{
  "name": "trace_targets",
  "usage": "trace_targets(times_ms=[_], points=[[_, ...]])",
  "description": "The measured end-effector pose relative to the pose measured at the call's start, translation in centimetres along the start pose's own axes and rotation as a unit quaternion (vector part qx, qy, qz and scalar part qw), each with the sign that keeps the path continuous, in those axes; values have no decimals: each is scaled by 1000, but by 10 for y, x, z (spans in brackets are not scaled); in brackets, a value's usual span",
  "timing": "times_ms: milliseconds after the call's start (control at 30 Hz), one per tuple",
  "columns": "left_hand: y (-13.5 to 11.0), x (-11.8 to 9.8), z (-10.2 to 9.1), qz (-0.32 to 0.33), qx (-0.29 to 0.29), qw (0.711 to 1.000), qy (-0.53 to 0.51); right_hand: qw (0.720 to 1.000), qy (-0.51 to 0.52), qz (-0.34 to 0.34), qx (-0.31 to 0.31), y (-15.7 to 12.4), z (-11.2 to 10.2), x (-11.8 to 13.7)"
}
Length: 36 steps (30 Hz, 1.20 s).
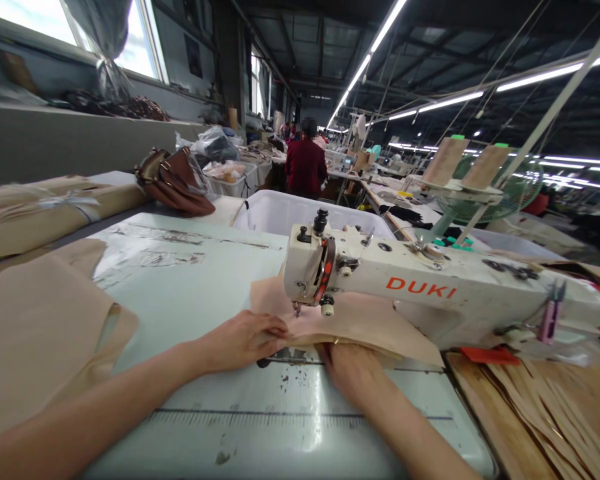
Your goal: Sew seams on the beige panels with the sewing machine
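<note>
A beige fabric piece [365,320] lies under the needle of a white sewing machine [360,267]. My left hand [250,339] is closed at its near left edge, thumb and fingers together on the material just in front of the presser foot [297,309]. My right hand [347,363] grips the near edge further right, its fingertips hidden beneath the fabric layers. Both hands rest close to the pale green table [220,400], on either side of the worn plate below the needle.
More beige fabric [40,327] lies at left, near a tied bundle [60,200] and a brown leather item [177,180]. Cut strips [535,413] rest on a wooden board at right. Behind the machine are a white bin [270,207], thread cones [445,160] and a person in dark red [306,167].
</note>
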<state>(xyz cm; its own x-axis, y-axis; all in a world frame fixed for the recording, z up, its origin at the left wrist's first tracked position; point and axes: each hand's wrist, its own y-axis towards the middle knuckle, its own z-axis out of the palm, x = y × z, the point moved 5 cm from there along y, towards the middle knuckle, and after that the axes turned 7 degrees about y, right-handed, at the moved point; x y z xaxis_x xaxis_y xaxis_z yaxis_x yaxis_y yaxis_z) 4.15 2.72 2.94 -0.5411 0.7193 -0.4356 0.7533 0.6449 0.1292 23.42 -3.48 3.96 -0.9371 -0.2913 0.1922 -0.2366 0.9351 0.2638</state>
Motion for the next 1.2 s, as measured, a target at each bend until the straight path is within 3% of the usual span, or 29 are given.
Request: trace_targets(times_ms=[100, 233, 400, 500, 600, 667, 733, 767, 800, 833, 900, 967, 1000, 1067, 1133, 1200], points=[[-7, -5, -1, 37, 19, 999, 10, 1000, -21, 12, 18, -25, -7, 30], [-17, -13, 4, 66, 36, 995, 70, 999, -14, -44, -5, -37, -3, 48], [-13, -12, 12, 63, 14, 990, 125, 997, -23, 4, 76, -18, 35, 8], [-5, -6, 17, 52, 6, 989, 137, 994, -25, 8, 105, -8, 35, -10], [-2, -3, 20, 48, 18, 988, 145, 993, -23, -34, 107, -3, -3, -11], [-2, -2, 20, 52, 15, 988, 143, 997, -24, -55, 49, 4, -55, -10], [-4, -3, 19, 57, 6, 988, 140, 987, -58, -94, -117, 20, -125, -9], [-4, -3, 20, 57, 4, 988, 141, 966, -97, -107, -215, 31, -160, -11], [-5, -3, 20, 55, 4, 988, 143, 945, -150, -107, -271, 45, -188, -15], [-5, -3, 21, 53, 5, 988, 146, 936, -182, -129, -272, 64, -206, -20], [-6, -1, 24, 45, 13, 987, 153, 955, -172, -156, -186, 104, -222, -36], [-7, 1, 27, 37, 22, 986, 158, 969, -160, -148, -117, 131, -224, -52], [-7, 1, 28, 35, 24, 986, 159, 969, -162, -142, -119, 136, -225, -58], [-8, 1, 28, 36, 21, 987, 156, 961, -171, -129, -177, 130, -232, -66], [-8, 0, 27, 42, 13, 988, 150, 950, -159, -116, -242, 110, -245, -71], [-7, -2, 26, 45, 13, 988, 148, 948, -136, -101, -269, 88, -258, -78]])
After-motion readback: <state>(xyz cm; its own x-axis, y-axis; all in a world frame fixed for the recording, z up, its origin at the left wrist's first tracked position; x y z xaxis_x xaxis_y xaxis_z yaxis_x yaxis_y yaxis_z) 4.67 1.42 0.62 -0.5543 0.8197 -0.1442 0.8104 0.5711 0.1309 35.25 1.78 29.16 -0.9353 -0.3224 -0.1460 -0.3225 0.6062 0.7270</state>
